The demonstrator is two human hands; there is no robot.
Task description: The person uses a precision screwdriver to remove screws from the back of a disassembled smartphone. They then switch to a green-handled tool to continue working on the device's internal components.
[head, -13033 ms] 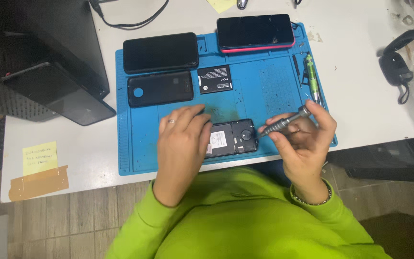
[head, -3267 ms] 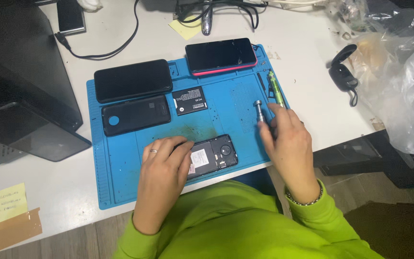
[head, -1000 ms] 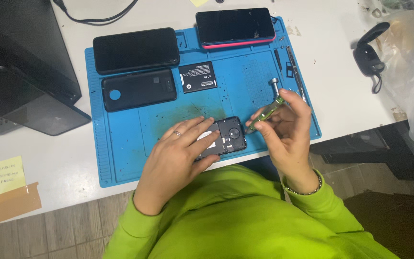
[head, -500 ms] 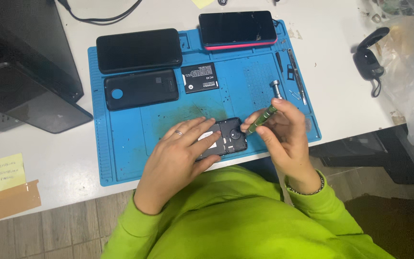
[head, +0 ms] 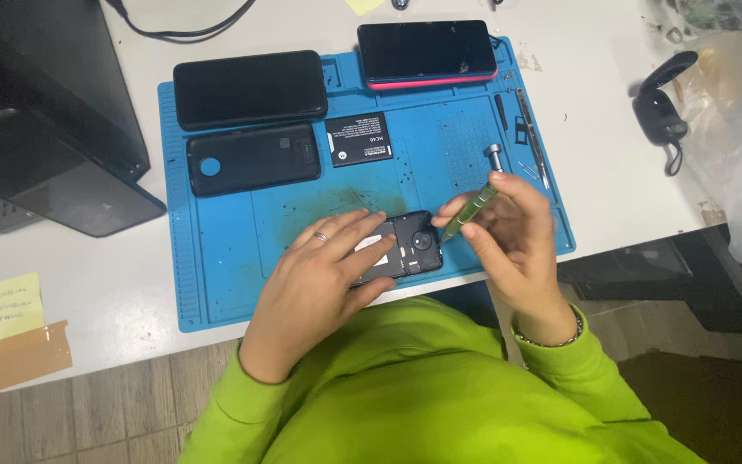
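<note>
An opened black phone (head: 405, 247) lies near the front edge of the blue work mat (head: 225, 249), its insides facing up. My left hand (head: 324, 279) lies flat on the phone's left part and holds it down. My right hand (head: 508, 228) grips a green-handled screwdriver (head: 472, 206), slanted down to the left, with its tip at the phone's right edge. My sleeves are bright green.
On the mat lie a black back cover (head: 252, 158), a loose battery (head: 356, 140), a black phone (head: 249, 88), a red-edged phone (head: 427, 53), a silver tool (head: 494, 156) and tweezers (head: 532, 137). A black box (head: 40, 129) stands left; yellow note (head: 3, 308) front left.
My right hand has brought the screwdriver down from the mat's right side to the phone's right edge. My left hand has stayed on the phone.
</note>
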